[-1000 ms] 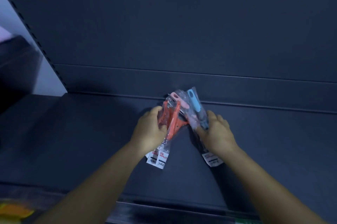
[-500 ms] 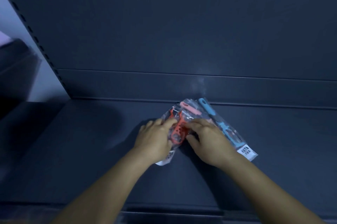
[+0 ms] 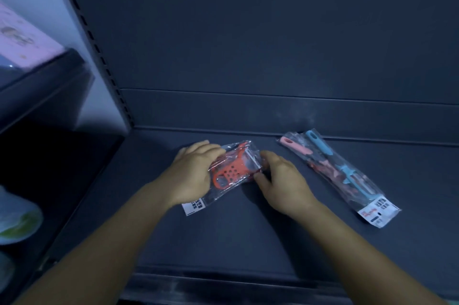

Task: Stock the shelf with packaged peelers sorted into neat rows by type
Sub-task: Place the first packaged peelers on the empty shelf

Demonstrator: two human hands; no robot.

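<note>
A packet with an orange wide peeler (image 3: 229,172) lies on the dark shelf (image 3: 248,235) near its middle. My left hand (image 3: 192,170) grips the packet's left side and my right hand (image 3: 280,179) pinches its right edge. More clear packets seem to lie under it, their white labels showing at the lower left. To the right, apart from both hands, lie two long-handled peeler packets side by side: a blue one (image 3: 346,172) and a pink one (image 3: 298,148), slanting from the back wall toward the front right.
The shelf's back wall (image 3: 248,44) rises close behind the packets. A slotted upright (image 3: 94,44) bounds the shelf on the left, with a neighbouring bay beyond holding a pink box (image 3: 22,39) and white-green items (image 3: 17,220). The shelf's front lip (image 3: 223,285) runs below my arms.
The bunch has been split: the blue and pink peeler packets now lie alone on the right, and both hands have moved left with the orange peeler packets. The view has shifted right.
</note>
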